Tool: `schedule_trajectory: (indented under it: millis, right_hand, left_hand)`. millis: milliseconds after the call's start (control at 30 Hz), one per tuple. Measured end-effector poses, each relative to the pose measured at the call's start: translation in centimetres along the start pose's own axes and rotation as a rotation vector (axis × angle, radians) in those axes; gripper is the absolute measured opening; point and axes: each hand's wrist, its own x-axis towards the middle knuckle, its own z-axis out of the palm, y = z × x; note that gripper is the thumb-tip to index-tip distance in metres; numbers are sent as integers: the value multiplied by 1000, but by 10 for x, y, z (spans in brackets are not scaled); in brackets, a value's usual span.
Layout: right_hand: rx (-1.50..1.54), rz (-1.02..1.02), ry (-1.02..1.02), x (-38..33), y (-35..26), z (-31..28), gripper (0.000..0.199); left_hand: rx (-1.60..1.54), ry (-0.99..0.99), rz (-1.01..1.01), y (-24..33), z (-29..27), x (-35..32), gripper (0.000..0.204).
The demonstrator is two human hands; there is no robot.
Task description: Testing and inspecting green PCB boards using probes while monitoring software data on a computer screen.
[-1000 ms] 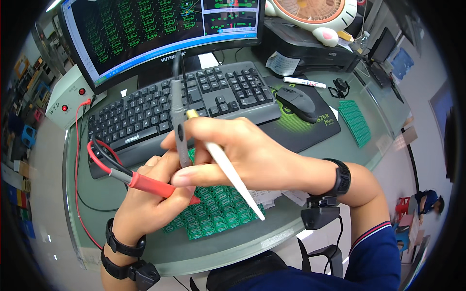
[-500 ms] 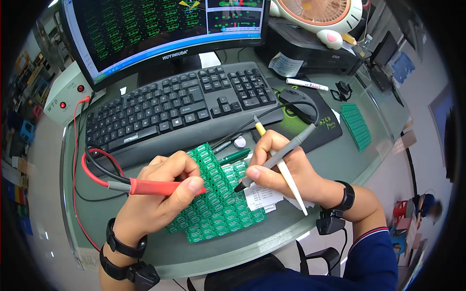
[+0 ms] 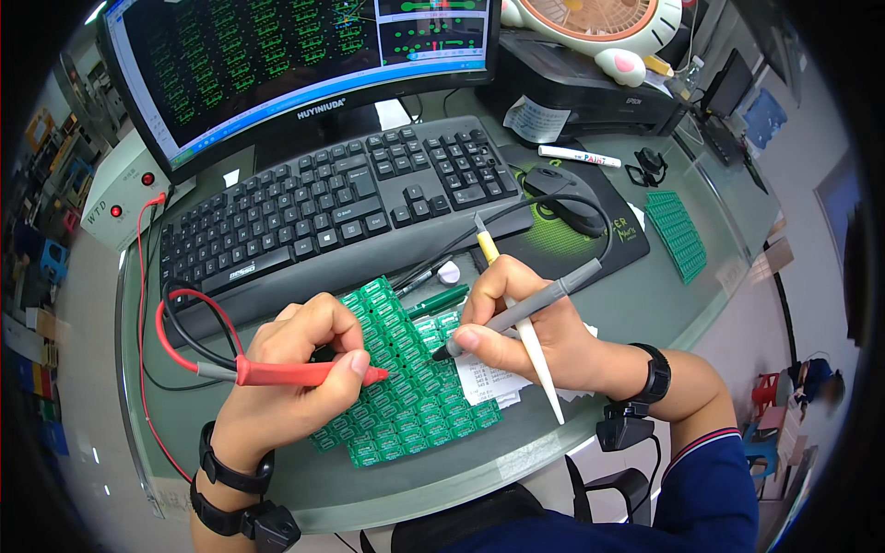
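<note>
A red test probe (image 3: 286, 372) lies in the closed grip of my left hand (image 3: 300, 369), its tip over the green circuit board panels (image 3: 406, 396). Between the fingers of my right hand (image 3: 535, 336) is a grey test probe (image 3: 544, 297), its black tip at the panels' right part. The same hand also holds a slim craft knife (image 3: 537, 361) with a white handle and yellow collar, its blade pointing up and away. Whether either tip touches the boards I cannot tell. Printed paper slips (image 3: 484, 380) lie partly under the panels and my right hand.
Beyond the panels stand a black keyboard (image 3: 313, 217) and a monitor (image 3: 277, 64). A green pen (image 3: 441, 302) lies close behind the boards. To the right are a mouse (image 3: 564, 198), a marker (image 3: 579, 157) and another green panel (image 3: 676, 236). A power box (image 3: 124, 189) with a red lead stands left.
Both probes have shifted slightly over the boards. The right hand has moved a little left, with the grey probe tip nearer the red one, and the knife's handle end sits lower.
</note>
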Motion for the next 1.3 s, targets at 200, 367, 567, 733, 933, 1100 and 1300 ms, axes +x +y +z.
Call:
schedule_trajectory:
  millis: [200, 367, 567, 733, 933, 1100, 1300]
  right_hand:
    - [-17, -14, -16, 0, 0, -1, 24]
    - [-17, -49, -14, 0, 2, -1, 24]
    - [-28, -113, -3, 1, 6, 1, 24]
    - [-56, -150, 21, 1, 5, 3, 24]
    - [-73, -167, 27, 2, 6, 2, 24]
    - [-66, -156, 33, 1, 6, 2, 24]
    - [-61, -151, 30, 2, 6, 2, 24]
  left_hand:
    - [-31, 17, 20, 2, 2, 2, 14]
    - [-17, 33, -2, 3, 3, 3, 18]
    - [17, 38, 17, 2, 3, 3, 20]
    - [63, 47, 30, 0, 3, 2, 21]
    - [92, 58, 44, 0, 3, 2, 21]
    - [66, 69, 5, -1, 4, 0, 22]
    - [198, -11, 118, -1, 0, 0, 24]
